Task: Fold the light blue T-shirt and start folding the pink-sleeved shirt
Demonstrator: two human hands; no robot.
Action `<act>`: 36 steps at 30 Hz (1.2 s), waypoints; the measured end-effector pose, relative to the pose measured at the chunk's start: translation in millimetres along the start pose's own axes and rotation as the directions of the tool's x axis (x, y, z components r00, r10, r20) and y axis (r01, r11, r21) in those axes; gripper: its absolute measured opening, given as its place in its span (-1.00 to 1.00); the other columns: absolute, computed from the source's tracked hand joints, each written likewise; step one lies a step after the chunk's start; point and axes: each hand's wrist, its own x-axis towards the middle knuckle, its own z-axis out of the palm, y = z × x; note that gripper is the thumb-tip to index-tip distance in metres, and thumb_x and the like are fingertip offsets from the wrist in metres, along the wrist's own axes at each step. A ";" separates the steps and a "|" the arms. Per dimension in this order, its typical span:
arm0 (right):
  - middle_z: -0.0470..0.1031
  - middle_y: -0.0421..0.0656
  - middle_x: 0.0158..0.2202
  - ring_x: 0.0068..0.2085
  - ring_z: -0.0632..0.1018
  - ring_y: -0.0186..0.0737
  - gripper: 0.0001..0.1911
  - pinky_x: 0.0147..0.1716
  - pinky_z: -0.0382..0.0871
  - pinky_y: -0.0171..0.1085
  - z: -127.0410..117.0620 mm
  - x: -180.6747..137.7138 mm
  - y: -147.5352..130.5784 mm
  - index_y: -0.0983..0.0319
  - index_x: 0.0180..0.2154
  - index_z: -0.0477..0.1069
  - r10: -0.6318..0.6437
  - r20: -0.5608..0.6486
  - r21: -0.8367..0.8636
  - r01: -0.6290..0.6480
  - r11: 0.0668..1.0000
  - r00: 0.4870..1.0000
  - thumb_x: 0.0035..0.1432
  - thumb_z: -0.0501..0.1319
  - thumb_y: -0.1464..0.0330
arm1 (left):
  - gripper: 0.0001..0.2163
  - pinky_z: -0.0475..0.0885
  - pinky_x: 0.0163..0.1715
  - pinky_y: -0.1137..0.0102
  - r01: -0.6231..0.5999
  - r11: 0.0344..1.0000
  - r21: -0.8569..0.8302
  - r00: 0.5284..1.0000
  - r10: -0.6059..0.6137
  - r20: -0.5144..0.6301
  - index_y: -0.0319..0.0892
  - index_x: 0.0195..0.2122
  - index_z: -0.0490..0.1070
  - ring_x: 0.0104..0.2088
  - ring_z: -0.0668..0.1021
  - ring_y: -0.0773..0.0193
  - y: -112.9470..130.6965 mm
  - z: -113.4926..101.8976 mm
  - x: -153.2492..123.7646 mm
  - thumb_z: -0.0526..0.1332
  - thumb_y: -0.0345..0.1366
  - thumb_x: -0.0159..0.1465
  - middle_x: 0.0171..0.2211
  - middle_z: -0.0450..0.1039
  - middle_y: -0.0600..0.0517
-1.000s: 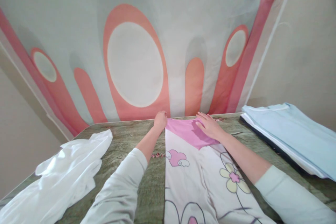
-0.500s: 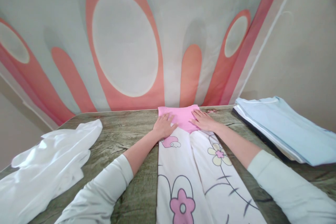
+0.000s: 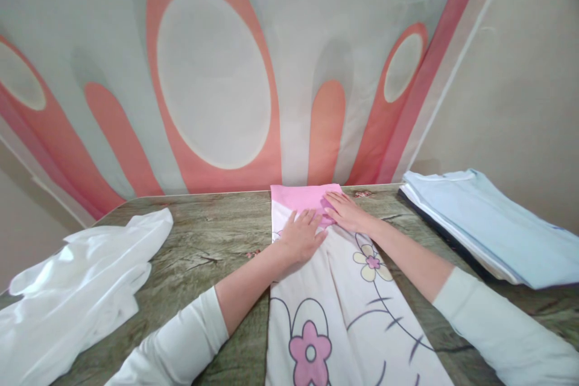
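Note:
A long white cloth printed with pink flowers (image 3: 344, 313) lies down the middle of the wooden table (image 3: 212, 241), its far end a plain pink band (image 3: 301, 196). My left hand (image 3: 302, 235) lies flat on the cloth just below the pink band, fingers stretched out. My right hand (image 3: 346, 212) rests flat beside it at the edge of the pink band, fingers also extended. Neither hand grips anything.
A crumpled white garment (image 3: 76, 289) lies at the table's left. A stack of folded pale blue and white cloths (image 3: 488, 229) sits at the right. A hanging sheet with orange and white ovals (image 3: 217, 78) covers the wall behind the table.
My left hand went from the cloth's far left corner onto the cloth and slid toward me and to the right. My right hand stayed near the pink band.

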 end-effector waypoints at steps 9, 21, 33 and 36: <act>-0.07 -0.08 0.30 0.29 -0.03 -0.08 -0.29 0.23 -0.17 -0.03 -7.8 -19.5 11.0 0.27 0.26 -0.05 0.095 0.096 -0.017 -0.094 0.995 0.991 0.23 -0.25 -0.01 | -0.47 -0.06 0.18 0.13 0.009 0.999 -0.046 0.999 -0.010 -0.036 -0.14 0.23 0.02 0.24 0.08 0.09 -2.5 8.6 -1.2 -0.26 0.02 0.34 0.26 -0.01 -0.06; 0.28 -0.01 0.13 0.16 0.24 -0.11 -0.58 0.15 0.10 -0.08 -49.2 -130.4 -82.1 0.28 0.09 0.27 -0.212 0.032 0.137 0.206 0.969 0.977 0.22 -0.08 0.45 | -0.57 -0.15 0.20 0.17 -0.055 0.998 -0.043 0.998 0.056 0.019 -0.20 0.25 -0.04 0.26 0.02 0.17 24.9 -12.4 -41.9 -0.23 -0.25 0.37 0.28 -0.04 -0.07; 0.37 -0.05 -0.15 -0.13 0.38 -0.14 -0.67 -0.12 0.30 -0.12 -51.3 -163.3 -111.4 0.18 -0.05 0.40 -0.242 -0.056 0.241 0.248 0.938 0.969 0.20 0.02 0.47 | -0.76 0.24 0.00 0.28 0.080 0.970 -0.230 0.986 -0.111 -0.126 -0.21 -0.07 0.30 0.01 0.36 0.14 47.0 -33.5 -69.9 0.04 -0.31 0.26 -0.04 0.33 -0.13; 0.37 -0.06 -0.16 -0.12 0.38 -0.16 -0.67 -0.13 0.28 -0.15 -53.8 -161.7 -112.5 0.16 -0.05 0.42 -0.258 -0.030 0.224 0.258 0.940 0.966 0.18 0.05 0.47 | -0.86 0.34 -0.19 0.34 0.149 0.934 -0.326 0.985 -0.169 -0.035 -0.20 -0.28 0.37 -0.20 0.47 0.18 59.8 -41.4 -79.1 0.05 -0.32 0.23 -0.27 0.43 -0.06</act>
